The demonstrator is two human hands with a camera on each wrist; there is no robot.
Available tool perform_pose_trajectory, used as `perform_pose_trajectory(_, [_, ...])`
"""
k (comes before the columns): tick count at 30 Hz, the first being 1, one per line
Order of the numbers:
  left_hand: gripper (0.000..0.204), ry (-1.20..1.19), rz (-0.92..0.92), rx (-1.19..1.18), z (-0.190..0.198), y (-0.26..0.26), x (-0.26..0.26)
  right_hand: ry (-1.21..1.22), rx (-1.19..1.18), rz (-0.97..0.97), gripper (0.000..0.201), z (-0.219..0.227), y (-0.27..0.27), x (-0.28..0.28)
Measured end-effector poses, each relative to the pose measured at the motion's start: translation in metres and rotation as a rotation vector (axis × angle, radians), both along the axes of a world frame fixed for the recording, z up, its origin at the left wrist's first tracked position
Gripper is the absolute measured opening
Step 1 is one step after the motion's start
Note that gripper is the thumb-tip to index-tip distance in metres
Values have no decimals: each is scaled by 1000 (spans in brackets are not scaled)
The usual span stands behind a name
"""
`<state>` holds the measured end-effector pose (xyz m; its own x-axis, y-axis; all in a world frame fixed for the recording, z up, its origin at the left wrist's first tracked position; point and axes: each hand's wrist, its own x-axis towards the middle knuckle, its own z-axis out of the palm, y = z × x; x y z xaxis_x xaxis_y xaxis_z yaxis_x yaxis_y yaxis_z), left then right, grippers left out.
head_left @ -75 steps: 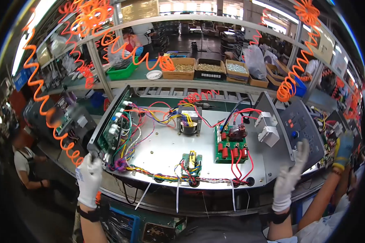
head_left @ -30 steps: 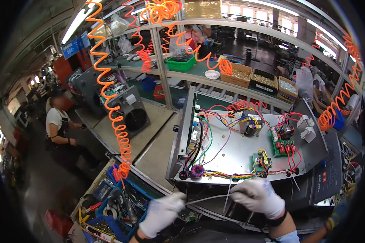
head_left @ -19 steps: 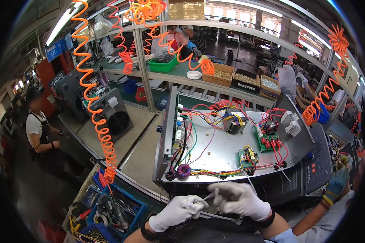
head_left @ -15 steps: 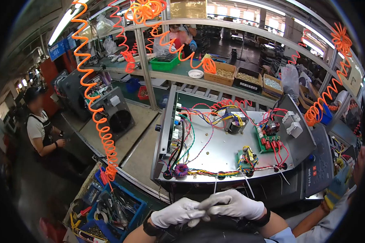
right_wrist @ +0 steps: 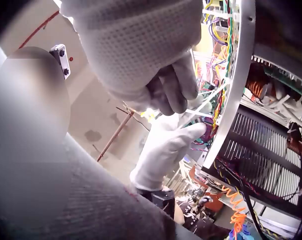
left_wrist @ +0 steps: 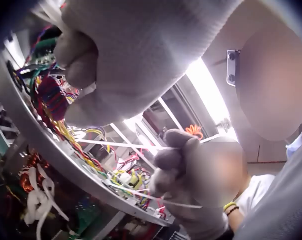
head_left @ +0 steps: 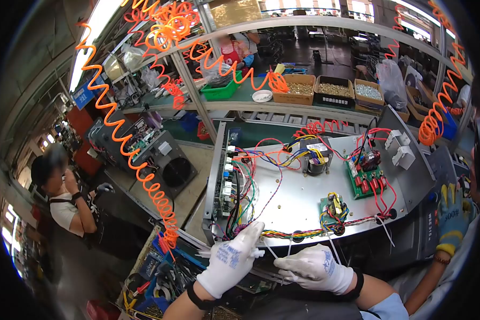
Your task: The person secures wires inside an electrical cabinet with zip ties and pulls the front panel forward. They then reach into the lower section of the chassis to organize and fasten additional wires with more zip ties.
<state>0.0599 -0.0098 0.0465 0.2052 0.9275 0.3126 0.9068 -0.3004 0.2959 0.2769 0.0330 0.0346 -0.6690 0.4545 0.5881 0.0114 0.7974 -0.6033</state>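
My gloved left hand [head_left: 230,264] is at the chassis's front left corner beside the purple coil [left_wrist: 53,97], gripping a bundle of white cable ties [head_left: 204,252]. To its right, my gloved right hand [head_left: 317,268] has curled fingers pinching a thin white tie [head_left: 270,249] that runs from the wire bundle [head_left: 298,233]. In the left wrist view the left hand [left_wrist: 141,50] fills the top, with the right hand [left_wrist: 178,172] below. The right wrist view shows the right hand [right_wrist: 141,50] above the left hand [right_wrist: 163,147]. More white ties [head_left: 333,250] hang from the front edge.
The open metal chassis [head_left: 256,208] holds a transformer [head_left: 316,154] and green boards. Orange coiled hoses [head_left: 120,141] hang at left and right. A blue tool bin [head_left: 170,277] stands lower left; another worker's gloved hand [head_left: 450,218] is at the right.
My hands have separated from their close position in front of the chassis. The left has moved up to the coil corner; the right now holds a tie at the front edge. The head view has shifted.
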Motion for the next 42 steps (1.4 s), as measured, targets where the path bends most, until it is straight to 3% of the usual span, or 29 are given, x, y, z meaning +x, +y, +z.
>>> perform_pose_trajectory(3, [52,120,-42,-154,-10,15,-12,-91,45,-16,25,3,-4,-6])
perform_pose_trajectory(5, [53,110,-80,-77,-13,18,-12,-73,67,-55,24,0,-7,-9])
perform_pose_trajectory(10, [37,335,-32,-201,4,23,-2,-270,-53,-70,25,4,-12,-10])
perform_pose_trajectory(11, [37,334,-38,-202,4,26,-2,-271,-55,-75,25,2,-13,-12])
perform_pose_trajectory(13, [30,411,-44,-235,3,30,-3,-48,27,-119,26,-4,-15,-17])
perform_pose_trajectory(16, [24,380,-16,-256,4,35,-2,-178,-53,-85,32,-7,-14,-14])
perform_pose_trajectory(19, [21,258,-76,-186,1,37,-9,-49,-9,-130,33,-15,-14,-17])
perform_pose_trajectory(26, [21,225,-22,-254,7,38,-8,-75,-53,-105,30,-10,-14,-11])
perform_pose_trajectory(35, [17,384,30,-361,16,44,2,-130,-29,-77,30,-7,-17,-9])
perform_pose_trajectory(42, [15,288,30,-273,10,43,-4,-57,43,-120,30,-14,-20,-12])
